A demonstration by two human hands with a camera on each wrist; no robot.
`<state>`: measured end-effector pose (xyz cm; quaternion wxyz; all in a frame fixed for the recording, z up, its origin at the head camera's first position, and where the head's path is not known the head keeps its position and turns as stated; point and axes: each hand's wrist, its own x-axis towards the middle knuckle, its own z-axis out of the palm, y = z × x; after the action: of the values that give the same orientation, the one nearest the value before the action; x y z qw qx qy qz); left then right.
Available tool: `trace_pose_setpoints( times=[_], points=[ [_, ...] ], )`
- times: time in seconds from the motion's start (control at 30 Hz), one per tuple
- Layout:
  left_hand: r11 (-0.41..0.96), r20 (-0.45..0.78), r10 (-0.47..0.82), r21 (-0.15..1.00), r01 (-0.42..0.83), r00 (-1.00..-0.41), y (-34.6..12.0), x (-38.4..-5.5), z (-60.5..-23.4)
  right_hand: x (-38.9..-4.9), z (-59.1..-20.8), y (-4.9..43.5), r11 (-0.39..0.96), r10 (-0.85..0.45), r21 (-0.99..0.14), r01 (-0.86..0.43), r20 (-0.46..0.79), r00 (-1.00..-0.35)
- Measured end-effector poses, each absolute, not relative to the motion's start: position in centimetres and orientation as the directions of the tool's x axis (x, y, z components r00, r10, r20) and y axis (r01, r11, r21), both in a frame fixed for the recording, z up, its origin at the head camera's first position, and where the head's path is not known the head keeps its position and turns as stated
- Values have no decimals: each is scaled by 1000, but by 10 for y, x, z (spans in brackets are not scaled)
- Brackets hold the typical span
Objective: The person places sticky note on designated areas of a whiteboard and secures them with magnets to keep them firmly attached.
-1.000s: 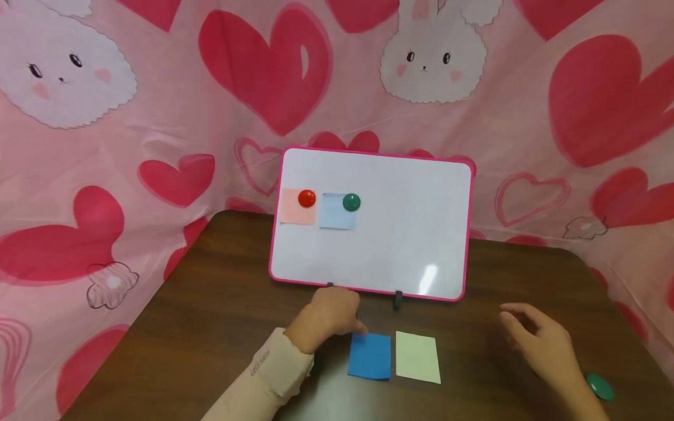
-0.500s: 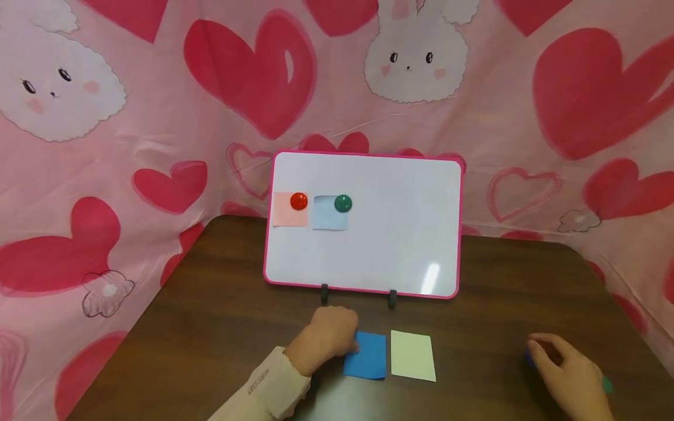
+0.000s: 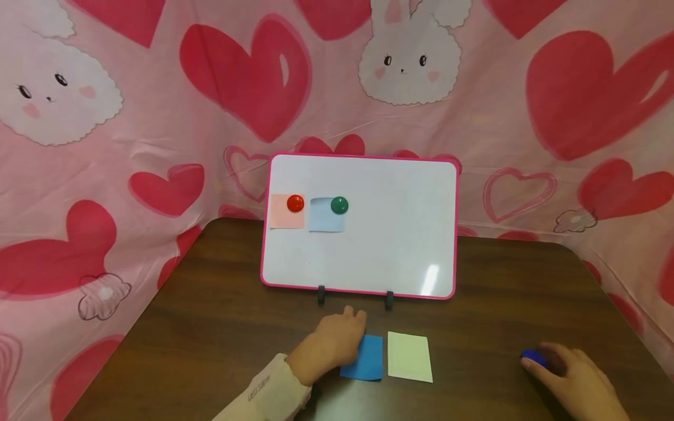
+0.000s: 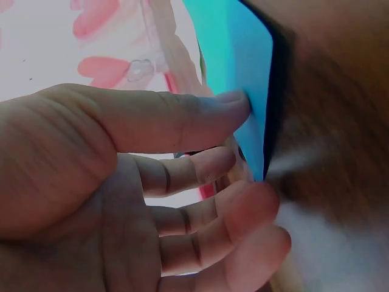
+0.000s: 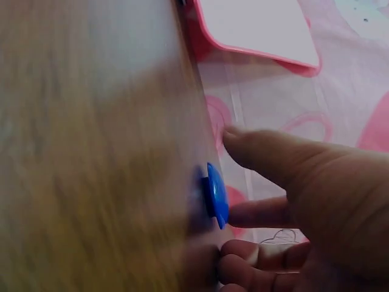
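Note:
In the head view my left hand (image 3: 334, 339) is over the left part of a blue sticky note (image 3: 371, 359) on the table. The left wrist view has the thumb touching the edge of the blue note (image 4: 250, 121), with the other fingers loosely bent beside it. I see no clear pinch. On the right, my right hand (image 3: 576, 374) reaches around a round blue magnet (image 3: 534, 358). In the right wrist view one fingertip is at the rim of the blue magnet (image 5: 217, 196), while the thumb stands apart from it.
A pale green sticky note (image 3: 409, 356) lies right of the blue one. Behind stands a pink-framed whiteboard (image 3: 400, 234) on small black feet. On it, a red magnet (image 3: 295, 203) overlaps a pink note (image 3: 284, 217) and a green magnet (image 3: 339, 205) overlaps a light blue note (image 3: 323, 219).
My right hand has moved toward me and right, onto the blue magnet; it now covers where another green magnet lay. My left hand has shifted further over the blue note, its fingers less curled.

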<state>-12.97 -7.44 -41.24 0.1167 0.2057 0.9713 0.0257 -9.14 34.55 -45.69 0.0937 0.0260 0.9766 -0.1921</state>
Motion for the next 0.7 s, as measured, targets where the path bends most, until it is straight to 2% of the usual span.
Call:
trace_pose_setpoints(
  times=[0.17,0.43,0.7],
  points=[
    [915,-239,403,118,386,-883,-73,-130,-415,-92,-458,345,935,23,-335,114,-264,-964],
    [906,-271,421,89,413,-865,-72,-132,-415,-92,-460,342,933,-8,-352,79,-238,-971],
    [901,-250,431,62,429,-867,-74,-132,-415,-96,-464,346,929,7,-354,108,-276,-961]
  ],
)
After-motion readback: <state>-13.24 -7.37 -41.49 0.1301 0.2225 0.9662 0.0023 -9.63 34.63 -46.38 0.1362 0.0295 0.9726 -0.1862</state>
